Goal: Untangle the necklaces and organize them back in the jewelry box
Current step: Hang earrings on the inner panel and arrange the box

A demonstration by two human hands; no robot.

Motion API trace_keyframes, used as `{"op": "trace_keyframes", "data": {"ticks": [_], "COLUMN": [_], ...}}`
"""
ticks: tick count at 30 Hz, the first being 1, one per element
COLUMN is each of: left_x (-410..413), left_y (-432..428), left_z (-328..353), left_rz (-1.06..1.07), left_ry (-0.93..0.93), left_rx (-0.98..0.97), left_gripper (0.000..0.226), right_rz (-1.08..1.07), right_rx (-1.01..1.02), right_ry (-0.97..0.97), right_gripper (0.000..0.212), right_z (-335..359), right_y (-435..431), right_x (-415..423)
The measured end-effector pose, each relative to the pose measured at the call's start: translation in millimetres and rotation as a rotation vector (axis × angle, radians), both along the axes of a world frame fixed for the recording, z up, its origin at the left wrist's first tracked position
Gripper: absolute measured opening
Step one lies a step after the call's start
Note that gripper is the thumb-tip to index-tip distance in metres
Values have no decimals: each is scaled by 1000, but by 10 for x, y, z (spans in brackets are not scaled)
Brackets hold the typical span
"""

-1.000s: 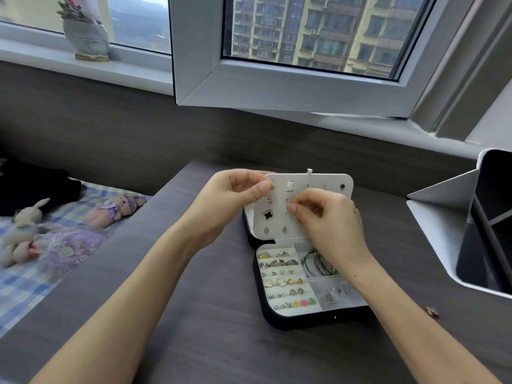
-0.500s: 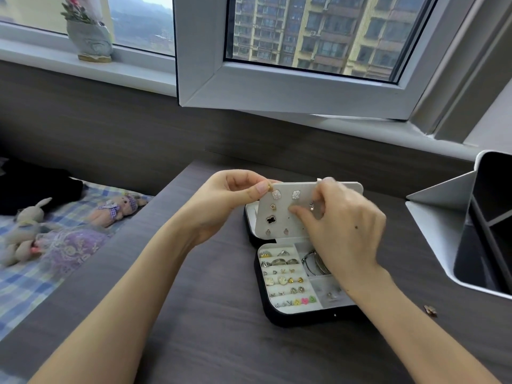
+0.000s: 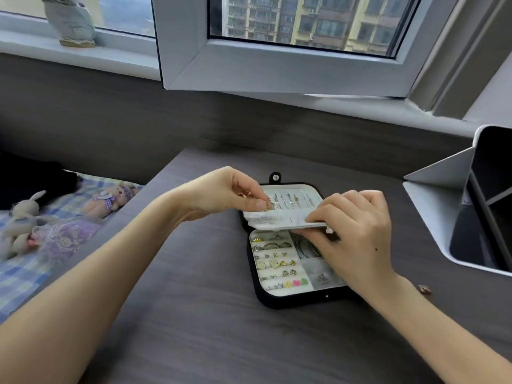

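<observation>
Head view: right hand (image 3: 357,239) grips the white panel (image 3: 285,220), hiding part of the jewelry box (image 3: 291,300); left hand (image 3: 227,195) pinches a tiny gold piece (image 3: 266,208), too blurred to identify.

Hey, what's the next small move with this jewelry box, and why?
Probably move the left hand to the leftmost of the necklaces and lift it off. Both hands pinch the panel, the right hand at its right edge, and it lies folded almost flat, so the row in the lid is uncovered right beside the left fingers.
</observation>
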State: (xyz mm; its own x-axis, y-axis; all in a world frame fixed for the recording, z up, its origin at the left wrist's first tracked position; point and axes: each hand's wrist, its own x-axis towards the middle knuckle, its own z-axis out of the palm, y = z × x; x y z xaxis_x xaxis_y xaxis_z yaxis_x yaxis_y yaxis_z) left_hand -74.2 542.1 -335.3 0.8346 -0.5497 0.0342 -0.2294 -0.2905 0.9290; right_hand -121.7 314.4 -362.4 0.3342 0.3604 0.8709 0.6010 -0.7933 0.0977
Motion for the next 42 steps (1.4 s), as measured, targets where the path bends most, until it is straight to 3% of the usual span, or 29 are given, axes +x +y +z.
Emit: {"op": "trace_keyframes", "data": {"ticks": [19,36,42], "left_x": [303,340,324], "left_y": [-318,-322,-340], "left_z": [-6,106,250], "left_rz": [-330,-400,-421], "left_ry": [73,18,-98], "left_rx": [97,137,259], "left_gripper": [9,10,5], "right_rz": [-30,-45,-55], "right_rx": [34,18,15], "right_ry": [-19,49,61], "right_gripper": [28,30,28], "right_z": [-23,43,56], "right_y": [22,46,44], "right_x": [13,-8,-5]}}
